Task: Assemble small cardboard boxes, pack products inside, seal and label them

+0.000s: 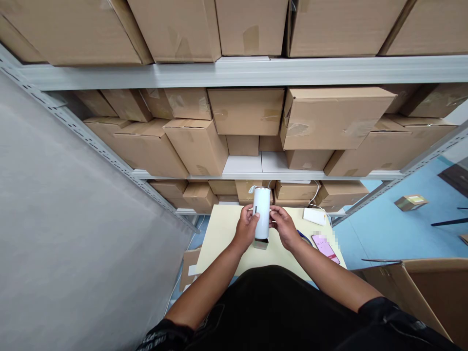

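Note:
I hold a white cylindrical device upright above a small pale yellow table. My left hand grips its left side and my right hand grips its right side. A thin dark mark runs down the cylinder's front, and a small white loop sticks out at its top. Under the cylinder a small cardboard box stands on the table.
A phone with a pink screen and a white power bank with a cable lie on the table's right. Metal shelving stacked with cardboard boxes rises behind. An open carton stands at right, a grey wall at left.

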The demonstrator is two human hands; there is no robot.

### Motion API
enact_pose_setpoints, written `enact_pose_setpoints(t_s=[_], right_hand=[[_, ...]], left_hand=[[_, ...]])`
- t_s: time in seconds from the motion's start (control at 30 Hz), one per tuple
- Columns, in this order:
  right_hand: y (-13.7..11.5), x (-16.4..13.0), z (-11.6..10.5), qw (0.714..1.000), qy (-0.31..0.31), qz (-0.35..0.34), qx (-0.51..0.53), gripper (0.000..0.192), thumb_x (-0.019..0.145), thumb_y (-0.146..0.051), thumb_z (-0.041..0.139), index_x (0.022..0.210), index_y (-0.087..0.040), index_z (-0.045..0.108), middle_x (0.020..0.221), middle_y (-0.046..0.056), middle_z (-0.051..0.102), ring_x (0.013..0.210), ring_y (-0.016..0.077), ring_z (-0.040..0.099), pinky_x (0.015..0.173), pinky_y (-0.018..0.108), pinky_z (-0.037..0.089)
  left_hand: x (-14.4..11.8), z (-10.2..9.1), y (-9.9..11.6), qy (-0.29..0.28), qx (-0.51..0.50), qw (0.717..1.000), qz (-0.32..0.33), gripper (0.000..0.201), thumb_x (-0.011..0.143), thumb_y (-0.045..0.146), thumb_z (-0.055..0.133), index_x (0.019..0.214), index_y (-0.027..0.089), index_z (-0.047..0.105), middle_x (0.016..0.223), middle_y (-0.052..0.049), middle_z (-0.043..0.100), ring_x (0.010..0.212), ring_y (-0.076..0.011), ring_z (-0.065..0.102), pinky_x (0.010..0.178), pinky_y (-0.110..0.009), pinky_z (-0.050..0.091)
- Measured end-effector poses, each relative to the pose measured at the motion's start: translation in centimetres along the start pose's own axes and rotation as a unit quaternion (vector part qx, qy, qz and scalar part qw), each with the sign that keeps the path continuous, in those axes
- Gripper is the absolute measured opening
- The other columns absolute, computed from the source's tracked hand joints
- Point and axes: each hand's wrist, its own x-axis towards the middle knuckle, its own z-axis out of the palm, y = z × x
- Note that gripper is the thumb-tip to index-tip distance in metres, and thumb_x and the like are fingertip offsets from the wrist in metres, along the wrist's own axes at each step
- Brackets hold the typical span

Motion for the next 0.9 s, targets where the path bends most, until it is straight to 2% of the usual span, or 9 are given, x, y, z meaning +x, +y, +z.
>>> enact_pose_setpoints(t_s=[0.1, 0.2, 0.3, 0.37, 0.47, 0.53, 0.7, 0.8, 0.9], right_hand=[[-0.07, -0.13, 0.23, 0.999, -0.016, 0.033, -0.011, 0.045, 0.077, -0.057, 0.074, 0.110, -0.026, 0.071, 0.098, 0.004, 0.070, 0.086, 0.0212, 0.062, 0.067, 0.032, 0.051], [-0.13, -0.38, 0.40, 0.998, -0.031, 0.047, -0.016, 0.045, 0.079, -0.060, 0.072, 0.109, -0.027, 0.073, 0.106, 0.005, 0.072, 0.096, 0.0246, 0.063, 0.071, 0.034, 0.052], [-0.20, -0.50, 0.37, 0.999, -0.030, 0.032, -0.019, 0.043, 0.077, -0.057, 0.076, 0.108, -0.027, 0.073, 0.104, 0.005, 0.073, 0.097, 0.0253, 0.063, 0.075, 0.036, 0.052], [-0.21, -0.45, 0.27, 0.999, -0.030, 0.027, -0.014, 0.043, 0.077, -0.056, 0.076, 0.107, -0.027, 0.073, 0.103, 0.005, 0.073, 0.094, 0.0245, 0.064, 0.074, 0.036, 0.052], [-0.15, -0.21, 0.06, 1.000, -0.017, 0.022, -0.010, 0.040, 0.078, -0.055, 0.074, 0.106, -0.026, 0.073, 0.101, 0.004, 0.072, 0.089, 0.0223, 0.063, 0.071, 0.034, 0.051], [-0.09, 0.03, -0.11, 1.000, -0.004, 0.013, -0.007, 0.038, 0.077, -0.053, 0.075, 0.103, -0.025, 0.073, 0.096, 0.004, 0.071, 0.084, 0.0202, 0.061, 0.069, 0.033, 0.050], [-0.12, 0.43, -0.32, 1.000, 0.002, -0.004, 0.013, 0.042, 0.071, -0.048, 0.083, 0.105, -0.026, 0.069, 0.085, -0.002, 0.064, 0.072, 0.0158, 0.056, 0.065, 0.032, 0.048], [-0.34, 0.26, -0.20, 1.000, -0.020, 0.016, 0.007, 0.046, 0.073, -0.049, 0.083, 0.112, -0.029, 0.069, 0.092, -0.001, 0.068, 0.080, 0.0183, 0.060, 0.068, 0.032, 0.049], [-0.60, -0.07, -0.08, 0.998, -0.051, 0.036, -0.012, 0.047, 0.076, -0.054, 0.079, 0.115, -0.028, 0.071, 0.106, 0.004, 0.072, 0.092, 0.0235, 0.064, 0.072, 0.034, 0.051]], left_hand=[[-0.26, 0.28, -0.01, 0.016, 0.010, 1.000, -0.023, 0.039, 0.098, 0.049, 0.049, 0.126, 0.022, 0.051, 0.112, -0.008, 0.069, 0.090, -0.0209, 0.066, 0.078, -0.035, 0.054], [-0.24, 0.27, -0.12, 0.026, 0.054, 0.998, -0.016, 0.038, 0.101, 0.049, 0.044, 0.124, 0.022, 0.056, 0.118, -0.009, 0.066, 0.102, -0.0231, 0.065, 0.087, -0.037, 0.053], [0.07, -0.02, -0.24, 0.042, 0.110, 0.993, 0.019, 0.041, 0.096, 0.049, 0.053, 0.124, 0.021, 0.062, 0.129, -0.011, 0.059, 0.117, -0.0259, 0.060, 0.099, -0.040, 0.050], [0.32, -0.20, -0.30, 0.036, 0.123, 0.991, 0.031, 0.045, 0.089, 0.047, 0.064, 0.125, 0.020, 0.063, 0.128, -0.012, 0.057, 0.117, -0.0267, 0.059, 0.099, -0.040, 0.050], [0.59, -0.33, -0.29, 0.014, 0.083, 0.996, 0.022, 0.056, 0.085, 0.044, 0.070, 0.133, 0.020, 0.057, 0.125, -0.012, 0.060, 0.112, -0.0257, 0.061, 0.095, -0.039, 0.052], [0.66, -0.35, -0.20, 0.014, 0.045, 0.999, 0.013, 0.056, 0.086, 0.043, 0.068, 0.134, 0.020, 0.052, 0.123, -0.012, 0.064, 0.110, -0.0245, 0.063, 0.093, -0.038, 0.052], [0.47, -0.22, -0.01, 0.019, 0.006, 1.000, -0.014, 0.032, 0.095, 0.045, 0.055, 0.117, 0.022, 0.053, 0.102, -0.006, 0.070, 0.089, -0.0206, 0.066, 0.080, -0.035, 0.053], [0.26, -0.08, -0.17, 0.013, 0.005, 0.999, -0.030, 0.031, 0.095, 0.047, 0.053, 0.115, 0.023, 0.055, 0.098, -0.004, 0.069, 0.083, -0.0199, 0.065, 0.074, -0.034, 0.053], [0.17, -0.10, -0.38, 0.004, 0.028, 1.000, -0.010, 0.040, 0.090, 0.048, 0.063, 0.119, 0.022, 0.057, 0.110, -0.008, 0.067, 0.095, -0.0217, 0.065, 0.080, -0.034, 0.054]])
